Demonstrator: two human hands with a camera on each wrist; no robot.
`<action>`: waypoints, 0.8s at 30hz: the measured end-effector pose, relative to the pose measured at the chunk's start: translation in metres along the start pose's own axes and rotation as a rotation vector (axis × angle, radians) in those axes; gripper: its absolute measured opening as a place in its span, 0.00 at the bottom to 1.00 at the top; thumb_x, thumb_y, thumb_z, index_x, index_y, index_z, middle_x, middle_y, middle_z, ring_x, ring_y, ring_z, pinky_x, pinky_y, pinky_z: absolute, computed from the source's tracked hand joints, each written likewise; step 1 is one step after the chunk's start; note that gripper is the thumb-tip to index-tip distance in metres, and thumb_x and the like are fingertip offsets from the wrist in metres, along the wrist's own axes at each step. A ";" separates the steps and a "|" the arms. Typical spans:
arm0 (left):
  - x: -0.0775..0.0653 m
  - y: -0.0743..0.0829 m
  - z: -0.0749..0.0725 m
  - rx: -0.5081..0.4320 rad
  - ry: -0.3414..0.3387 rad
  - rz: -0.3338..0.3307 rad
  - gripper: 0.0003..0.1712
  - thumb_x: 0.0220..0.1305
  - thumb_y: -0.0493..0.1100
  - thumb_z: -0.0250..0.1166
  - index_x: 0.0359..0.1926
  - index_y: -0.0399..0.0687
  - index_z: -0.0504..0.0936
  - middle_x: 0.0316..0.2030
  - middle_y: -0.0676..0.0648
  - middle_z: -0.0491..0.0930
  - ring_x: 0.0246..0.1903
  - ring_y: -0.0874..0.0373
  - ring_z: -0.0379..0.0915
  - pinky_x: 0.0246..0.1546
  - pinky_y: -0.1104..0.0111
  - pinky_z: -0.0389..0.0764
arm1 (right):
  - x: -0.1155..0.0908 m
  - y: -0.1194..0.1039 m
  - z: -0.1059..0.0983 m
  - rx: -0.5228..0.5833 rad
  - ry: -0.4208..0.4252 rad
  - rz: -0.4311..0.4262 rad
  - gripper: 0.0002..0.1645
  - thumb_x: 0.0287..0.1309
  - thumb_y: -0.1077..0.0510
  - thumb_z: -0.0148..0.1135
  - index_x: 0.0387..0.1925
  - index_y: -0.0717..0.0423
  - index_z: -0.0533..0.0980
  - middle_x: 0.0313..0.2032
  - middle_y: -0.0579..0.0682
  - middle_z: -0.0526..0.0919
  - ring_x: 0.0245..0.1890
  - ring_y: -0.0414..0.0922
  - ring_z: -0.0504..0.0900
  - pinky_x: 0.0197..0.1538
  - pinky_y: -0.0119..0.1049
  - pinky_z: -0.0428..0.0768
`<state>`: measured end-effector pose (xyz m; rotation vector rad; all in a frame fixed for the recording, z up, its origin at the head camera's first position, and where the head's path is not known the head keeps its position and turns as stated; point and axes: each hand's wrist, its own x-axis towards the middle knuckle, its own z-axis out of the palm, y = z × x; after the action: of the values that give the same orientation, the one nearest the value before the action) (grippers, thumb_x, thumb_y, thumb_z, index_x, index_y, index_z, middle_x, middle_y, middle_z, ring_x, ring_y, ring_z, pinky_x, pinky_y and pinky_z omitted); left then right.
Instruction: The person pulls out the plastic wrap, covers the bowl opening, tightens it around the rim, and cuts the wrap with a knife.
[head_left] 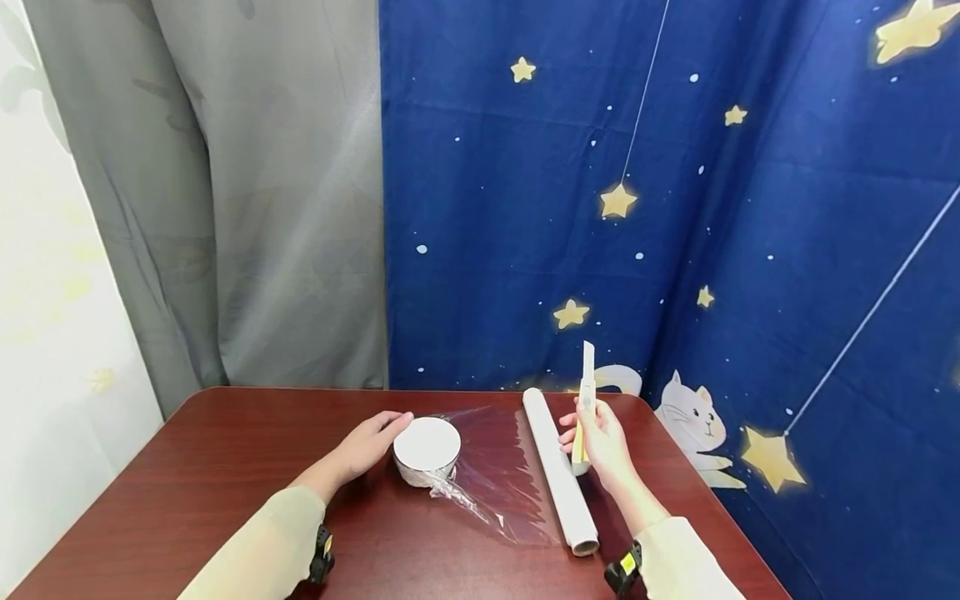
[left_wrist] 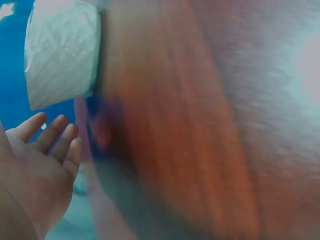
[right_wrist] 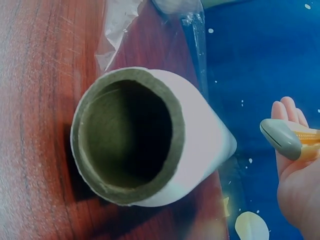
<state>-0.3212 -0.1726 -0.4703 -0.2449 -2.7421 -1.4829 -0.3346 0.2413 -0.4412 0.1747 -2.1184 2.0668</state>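
A white bowl (head_left: 426, 447) stands on the table with crumpled cling film bunched at its side. My left hand (head_left: 365, 447) is at the bowl's left, its fingers extended; in the left wrist view the fingers look relaxed beside the film-covered bowl (left_wrist: 62, 57). From the bowl a clear sheet of cling film (head_left: 498, 487) stretches right to a long white roll (head_left: 561, 479), lying lengthwise. My right hand (head_left: 609, 446) grips a yellow and white utility knife (head_left: 588, 385) just right of the roll, tip upward. Its grey butt end (right_wrist: 281, 139) shows in the right wrist view.
The reddish-brown wooden table (head_left: 247, 467) has rounded far corners. Behind it hang a grey curtain (head_left: 292, 208) and a blue curtain (head_left: 495, 208) with stars and a cat. The roll's hollow core (right_wrist: 127, 137) faces the right wrist camera.
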 end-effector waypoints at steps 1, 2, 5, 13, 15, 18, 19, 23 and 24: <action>0.002 0.001 0.000 0.012 0.005 0.002 0.40 0.83 0.69 0.54 0.72 0.40 0.79 0.71 0.36 0.80 0.77 0.37 0.70 0.79 0.39 0.67 | 0.000 -0.001 0.000 -0.007 0.002 -0.003 0.21 0.87 0.53 0.52 0.67 0.64 0.66 0.37 0.50 0.90 0.24 0.41 0.89 0.32 0.38 0.91; 0.005 0.002 -0.001 0.028 0.011 0.006 0.40 0.83 0.68 0.54 0.72 0.39 0.79 0.71 0.36 0.80 0.76 0.37 0.70 0.79 0.39 0.67 | 0.000 -0.002 0.000 -0.021 0.004 -0.006 0.21 0.87 0.53 0.53 0.67 0.64 0.67 0.37 0.49 0.90 0.24 0.42 0.89 0.32 0.38 0.91; 0.014 0.007 -0.002 0.090 0.022 0.013 0.42 0.83 0.70 0.52 0.73 0.40 0.78 0.72 0.35 0.79 0.76 0.35 0.70 0.78 0.38 0.68 | 0.001 -0.003 0.000 -0.050 0.009 -0.020 0.21 0.87 0.52 0.54 0.66 0.64 0.68 0.38 0.51 0.90 0.24 0.43 0.90 0.32 0.40 0.92; 0.039 0.042 0.002 0.264 0.023 0.051 0.42 0.83 0.71 0.50 0.73 0.42 0.79 0.72 0.37 0.80 0.75 0.33 0.70 0.77 0.32 0.63 | 0.004 -0.007 0.002 -0.122 0.024 -0.008 0.19 0.86 0.52 0.55 0.64 0.62 0.71 0.41 0.56 0.90 0.25 0.45 0.90 0.32 0.40 0.91; 0.044 0.053 0.005 0.288 0.019 0.077 0.40 0.83 0.68 0.51 0.73 0.41 0.80 0.71 0.37 0.81 0.75 0.35 0.71 0.77 0.33 0.64 | 0.005 -0.008 0.004 -0.137 0.032 -0.006 0.19 0.86 0.52 0.56 0.63 0.63 0.71 0.40 0.54 0.89 0.24 0.44 0.89 0.30 0.38 0.90; 0.052 0.067 0.010 0.323 0.015 0.128 0.37 0.84 0.64 0.53 0.71 0.38 0.80 0.69 0.36 0.82 0.75 0.35 0.72 0.78 0.34 0.64 | 0.006 -0.008 0.006 -0.165 0.045 -0.014 0.20 0.86 0.53 0.56 0.63 0.65 0.72 0.36 0.49 0.85 0.22 0.42 0.86 0.27 0.37 0.89; 0.054 0.072 0.012 0.323 0.017 0.138 0.35 0.84 0.62 0.55 0.71 0.38 0.80 0.69 0.36 0.82 0.77 0.36 0.70 0.79 0.35 0.63 | 0.007 -0.008 0.007 -0.176 0.049 -0.017 0.19 0.86 0.53 0.55 0.63 0.65 0.72 0.36 0.49 0.84 0.21 0.42 0.85 0.27 0.37 0.88; 0.063 0.087 0.022 0.321 0.016 0.176 0.30 0.82 0.55 0.60 0.71 0.37 0.80 0.70 0.36 0.81 0.76 0.36 0.72 0.78 0.41 0.69 | 0.009 -0.010 0.011 -0.215 0.064 -0.011 0.18 0.86 0.53 0.55 0.61 0.64 0.72 0.37 0.55 0.82 0.20 0.42 0.83 0.25 0.37 0.87; 0.066 0.091 0.025 0.318 0.014 0.177 0.30 0.82 0.53 0.61 0.71 0.38 0.80 0.70 0.36 0.81 0.75 0.37 0.73 0.77 0.43 0.71 | 0.010 -0.011 0.012 -0.228 0.064 -0.008 0.17 0.86 0.53 0.55 0.60 0.64 0.72 0.38 0.56 0.83 0.20 0.42 0.82 0.25 0.37 0.87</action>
<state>-0.3714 -0.0947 -0.4029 -0.4516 -2.8041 -0.9869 -0.3425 0.2291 -0.4290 0.0841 -2.2872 1.7831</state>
